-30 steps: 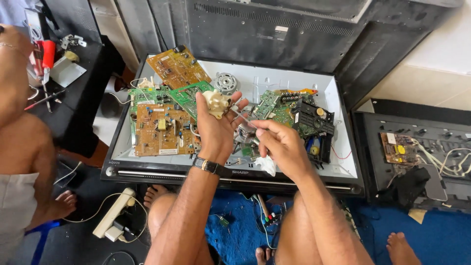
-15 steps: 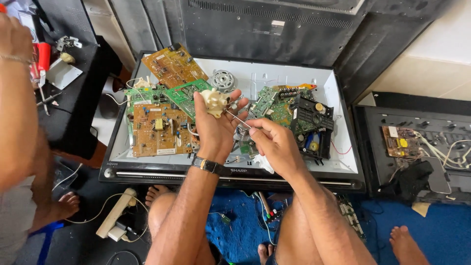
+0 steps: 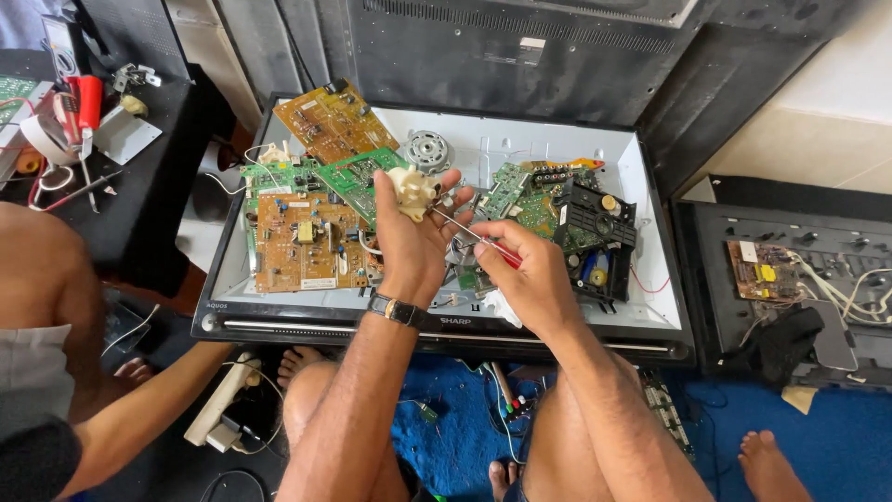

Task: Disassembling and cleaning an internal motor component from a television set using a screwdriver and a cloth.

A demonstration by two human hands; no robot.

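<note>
Holding item one, my left hand (image 3: 409, 244) is clenched round a small cream-coloured plastic part (image 3: 412, 186), raised above the middle of the open television back shell (image 3: 520, 149) that serves as tray. Item two: my right hand (image 3: 525, 270) grips a red-handled screwdriver (image 3: 474, 237); its shaft runs up and to the left from the right hand, the tip meeting the cream part just beside the left fingers. The long axis of the tool thus lies diagonally between the two hands, and the left hand is the nearer to the part, being the one that carries it. Item three: a brown circuit board (image 3: 302, 244) near the shell's left edge, with a green circuit board (image 3: 358, 177) overlapping its upper side and an orange-brown board (image 3: 333, 121) at the far left corner. Item four: a round grey metal disc (image 3: 427, 149) at the far edge, centre. Item five: a black plastic module (image 3: 595, 228) on further green boards toward the right edge. Labels: a small white rectangular sticker (image 3: 531, 43) on the black panel propped beyond the shell; pale lettering along the shell's near rim. A wristwatch (image 3: 398, 310) sits on my left wrist. Another person's arm (image 3: 139, 418) shows at lower left, apart from my hands.
</note>
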